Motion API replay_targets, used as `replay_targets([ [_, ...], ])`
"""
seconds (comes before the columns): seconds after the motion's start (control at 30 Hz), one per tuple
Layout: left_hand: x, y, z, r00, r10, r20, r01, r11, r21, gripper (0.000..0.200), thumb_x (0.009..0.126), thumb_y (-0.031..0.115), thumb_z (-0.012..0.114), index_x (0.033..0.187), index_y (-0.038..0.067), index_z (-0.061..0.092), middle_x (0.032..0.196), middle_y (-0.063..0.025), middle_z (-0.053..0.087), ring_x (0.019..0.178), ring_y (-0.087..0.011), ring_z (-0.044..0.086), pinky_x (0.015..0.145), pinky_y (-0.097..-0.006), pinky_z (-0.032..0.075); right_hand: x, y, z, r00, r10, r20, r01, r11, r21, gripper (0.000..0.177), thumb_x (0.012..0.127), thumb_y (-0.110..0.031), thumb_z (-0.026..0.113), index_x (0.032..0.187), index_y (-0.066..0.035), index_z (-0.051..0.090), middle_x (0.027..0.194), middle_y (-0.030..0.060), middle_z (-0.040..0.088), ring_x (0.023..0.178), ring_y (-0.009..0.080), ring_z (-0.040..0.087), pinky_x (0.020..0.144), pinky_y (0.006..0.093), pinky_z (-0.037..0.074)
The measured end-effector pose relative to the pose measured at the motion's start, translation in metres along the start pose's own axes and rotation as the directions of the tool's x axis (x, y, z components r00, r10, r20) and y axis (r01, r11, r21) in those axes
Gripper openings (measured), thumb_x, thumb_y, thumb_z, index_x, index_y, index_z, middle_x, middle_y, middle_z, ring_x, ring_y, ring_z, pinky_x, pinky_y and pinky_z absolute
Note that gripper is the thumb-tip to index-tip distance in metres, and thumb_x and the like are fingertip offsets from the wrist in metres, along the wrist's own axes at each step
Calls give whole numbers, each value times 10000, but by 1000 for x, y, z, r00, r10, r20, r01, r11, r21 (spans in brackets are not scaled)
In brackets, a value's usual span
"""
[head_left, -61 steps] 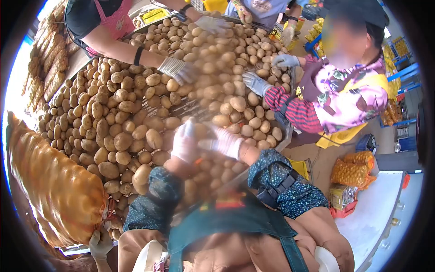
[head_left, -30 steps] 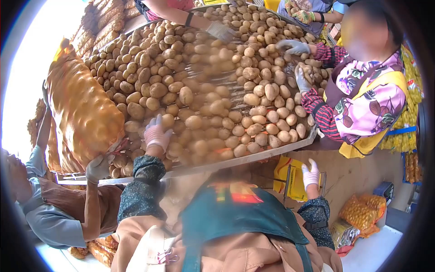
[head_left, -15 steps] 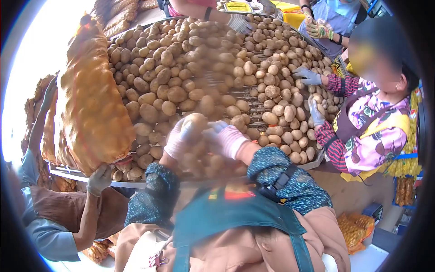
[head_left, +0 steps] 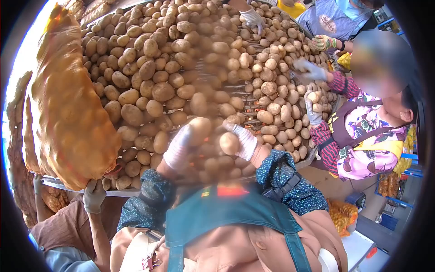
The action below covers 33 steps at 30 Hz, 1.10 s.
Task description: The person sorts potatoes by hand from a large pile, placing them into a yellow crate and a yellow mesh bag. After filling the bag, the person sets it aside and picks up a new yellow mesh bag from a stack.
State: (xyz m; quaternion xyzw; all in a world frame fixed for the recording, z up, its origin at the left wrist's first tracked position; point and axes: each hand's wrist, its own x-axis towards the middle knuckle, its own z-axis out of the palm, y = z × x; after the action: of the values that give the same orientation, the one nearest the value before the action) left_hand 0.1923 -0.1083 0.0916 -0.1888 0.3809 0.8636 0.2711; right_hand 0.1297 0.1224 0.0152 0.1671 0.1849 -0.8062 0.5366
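My left hand (head_left: 178, 148), in a white glove, is closed around a potato (head_left: 200, 126); a smear over the middle of the view blurs it. Opposite it, my right hand (head_left: 246, 140) wears a similar glove and grips a smaller round potato (head_left: 229, 143) between thumb and fingers. Both hands are above the near part of a slatted sorting table (head_left: 250, 108) spread with potatoes (head_left: 163, 91). Several loose potatoes lie below and between my hands, partly blurred.
A tall full mesh sack (head_left: 74, 104) leans at the table's left side, with a co-worker's gloved hand (head_left: 94, 197) at its bottom. On the right, a co-worker's gloved hands (head_left: 312, 106) are among the potatoes. Another gloved hand (head_left: 252, 20) reaches in from the far side.
My right hand has turned and moved right, away from my left, now showing a potato in it. The view has shifted. The right-hand co-worker's far hand has moved over the potatoes.
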Motion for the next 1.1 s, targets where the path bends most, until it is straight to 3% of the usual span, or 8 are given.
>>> replay_targets([
  [0.03, -1, 3, 1, 999, -34, 17, 33, 998, 50, 704, 904, 579, 631, 1426, 137, 462, 1385, -126, 512, 1277, -298, 480, 1083, -473, 386, 1, 3, -4, 982, -3, -189, -8, 998, -58, 409, 973, -228, 620, 1333, -50, 548, 1272, 130, 610, 1149, 227, 612, 993, 406, 518],
  [0.2, 20, -22, -1, 995, 98, 6, -94, 937, 337, 735, 995, 620, 421, 1436, 31, 436, 1246, -56, 589, 941, -111, 568, 745, -263, 496, -16, 8, 46, 999, -46, 20, 50, 949, -311, 577, 924, -241, 691, 1428, -51, 484, 1361, 78, 565, 1273, 187, 511, 1091, 327, 406],
  [0.37, 11, -13, -8, 997, 6, 81, -24, 974, 225, 733, 1002, 566, 477, 1477, 15, 384, 1376, -96, 543, 1259, -195, 506, 1041, -345, 438, -27, 5, 51, 993, -110, 32, 112, 874, -473, 618, 875, -244, 754, 1408, -58, 501, 1344, 70, 569, 1264, 193, 512, 1089, 336, 406],
  [0.73, 31, -18, -1, 998, 55, -32, -19, 729, 684, 389, 1024, 308, 542, 1278, 22, 613, 1076, -83, 698, 994, -147, 625, 906, -293, 503, -55, 24, -5, 912, -409, -2, 269, 604, -750, 681, 784, -214, 850, 1352, -47, 514, 1253, 51, 599, 1190, 173, 544, 1040, 334, 445],
  [0.77, 38, -19, -6, 961, 267, -71, -156, 738, 657, 328, 1023, 277, 544, 1202, 26, 656, 990, -68, 703, 911, -163, 637, 866, -295, 516, -68, 26, -10, 901, -432, -25, 289, 643, -709, 701, 767, -204, 863, 1353, -45, 511, 1247, 51, 603, 1178, 172, 552, 1038, 332, 449],
  [0.83, 68, -13, -29, 678, 731, 74, -281, 166, 945, 328, 995, 229, 584, 1223, -2, 633, 1070, -134, 688, 979, -229, 649, 882, -335, 519, -99, 26, -18, 852, -517, -88, 333, 664, -670, 724, 736, -151, 881, 1349, -45, 511, 1220, 49, 620, 1136, 166, 577, 1033, 326, 462],
  [0.87, 74, 1, -27, 674, 734, 86, -35, -85, 996, 427, 966, 256, 619, 1305, 1, 571, 1182, -196, 644, 1048, -321, 646, 926, -388, 516, -121, 25, -18, 834, -534, -141, 334, 691, -640, 722, 737, -162, 879, 1345, -34, 510, 1219, 51, 620, 1136, 163, 579, 1031, 332, 463],
  [1.1, 116, 3, 1, 836, 544, -71, 297, -338, 893, 728, 839, 384, 742, 1414, 43, 456, 1345, -291, 492, 1145, -431, 576, 946, -440, 507, -274, 91, -116, 430, -788, -441, 255, 574, -778, 753, 693, -161, 887, 1332, -28, 513, 1207, 58, 620, 1098, 177, 595, 1000, 346, 478],
])
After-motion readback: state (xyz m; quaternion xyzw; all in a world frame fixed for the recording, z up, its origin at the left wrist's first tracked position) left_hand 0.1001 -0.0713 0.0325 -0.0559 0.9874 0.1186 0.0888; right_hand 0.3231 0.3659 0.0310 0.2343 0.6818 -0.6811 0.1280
